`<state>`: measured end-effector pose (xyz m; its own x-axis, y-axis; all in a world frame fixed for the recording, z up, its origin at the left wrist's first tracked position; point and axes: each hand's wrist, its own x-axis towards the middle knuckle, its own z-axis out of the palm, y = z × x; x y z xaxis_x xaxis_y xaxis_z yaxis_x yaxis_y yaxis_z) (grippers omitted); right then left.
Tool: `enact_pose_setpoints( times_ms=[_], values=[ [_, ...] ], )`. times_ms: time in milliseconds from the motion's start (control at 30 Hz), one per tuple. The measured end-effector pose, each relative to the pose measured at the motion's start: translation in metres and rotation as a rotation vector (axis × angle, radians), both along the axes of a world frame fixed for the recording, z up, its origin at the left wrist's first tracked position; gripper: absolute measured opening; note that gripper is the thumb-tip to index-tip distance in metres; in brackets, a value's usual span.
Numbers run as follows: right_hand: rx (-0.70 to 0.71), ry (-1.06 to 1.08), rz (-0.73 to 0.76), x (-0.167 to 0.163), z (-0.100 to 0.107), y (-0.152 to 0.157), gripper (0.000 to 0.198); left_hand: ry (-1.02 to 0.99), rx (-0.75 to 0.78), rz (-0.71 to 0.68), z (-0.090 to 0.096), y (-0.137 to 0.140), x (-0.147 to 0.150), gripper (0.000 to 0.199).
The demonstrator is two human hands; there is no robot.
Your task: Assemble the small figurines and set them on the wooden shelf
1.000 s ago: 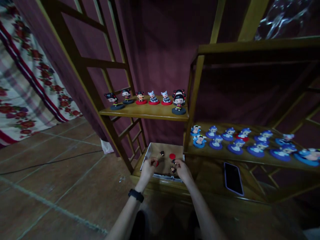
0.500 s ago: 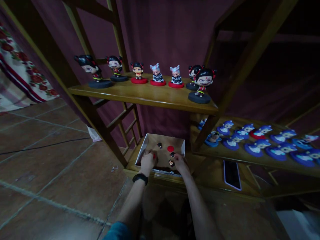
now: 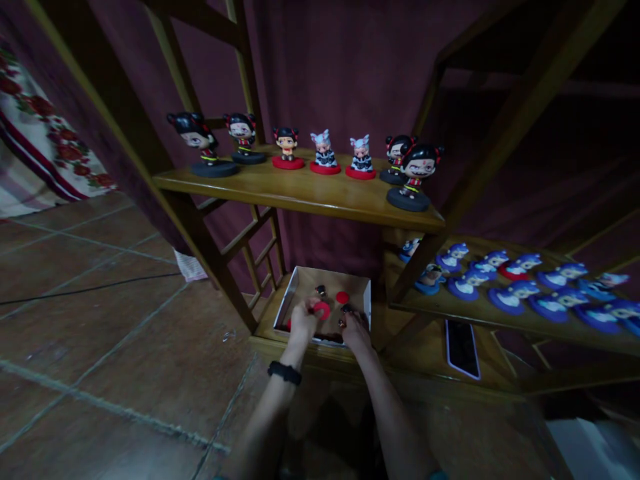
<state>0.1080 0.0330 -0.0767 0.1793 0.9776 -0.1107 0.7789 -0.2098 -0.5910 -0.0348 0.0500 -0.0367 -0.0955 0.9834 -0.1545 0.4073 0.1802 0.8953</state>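
Observation:
Inside a shallow cardboard box (image 3: 294, 283), my left hand (image 3: 302, 321) pinches a round red base (image 3: 322, 311) at its left edge. My right hand (image 3: 354, 327) is closed at the box's right side, its fingers on a small dark-haired figurine (image 3: 346, 309); the hand partly covers that one and another bit of a figurine below it. Behind the held base lies one more small figurine (image 3: 321, 291). A second red base (image 3: 343, 297) rests flat on the box floor, and a bit of red shows left of my left hand.
Above the box, a wooden shelf (image 3: 300, 197) carries several figurines on red or black bases. To the right, a lower shelf holds several blue-and-white figurines (image 3: 467, 283). A phone (image 3: 463, 348) lies beneath it. Wooden posts flank the box.
My left hand has lifted a red base into view and turned it toward the middle of the box. My right hand has shifted slightly left, over the lower figurine. The view has moved a little.

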Motion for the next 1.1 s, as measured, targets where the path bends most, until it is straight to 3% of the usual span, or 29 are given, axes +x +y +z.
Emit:
enact_pose_setpoints(
  times_ms=[167, 267, 400, 500, 767, 1100],
  values=[
    [0.091, 0.449, -0.012, -0.004, 0.021, 0.005, 0.020, -0.863, -0.276, 0.257, 0.006, -0.026, -0.013, 0.028],
    [0.158, 0.719, 0.008, -0.010, 0.037, -0.003, 0.026, -1.059, -0.297, 0.325, 0.010, -0.030, -0.015, 0.032],
    [0.200, 0.753, 0.046, -0.013, 0.049, -0.016, 0.031, -1.082, -0.211, 0.316, 0.020, -0.025, -0.006, 0.031],
    [0.230, 0.648, 0.044, -0.012, 0.050, -0.020, 0.031, -1.038, -0.114, 0.319, 0.026, -0.025, 0.001, 0.029],
    [0.467, 0.379, 0.087, -0.016, 0.058, -0.025, 0.024, -0.961, 0.053, 0.195, 0.023, -0.031, 0.010, 0.031],
    [0.472, 0.421, 0.039, -0.010, 0.053, -0.025, 0.020, -0.870, 0.095, 0.132, 0.021, -0.033, 0.015, 0.025]
  ],
)
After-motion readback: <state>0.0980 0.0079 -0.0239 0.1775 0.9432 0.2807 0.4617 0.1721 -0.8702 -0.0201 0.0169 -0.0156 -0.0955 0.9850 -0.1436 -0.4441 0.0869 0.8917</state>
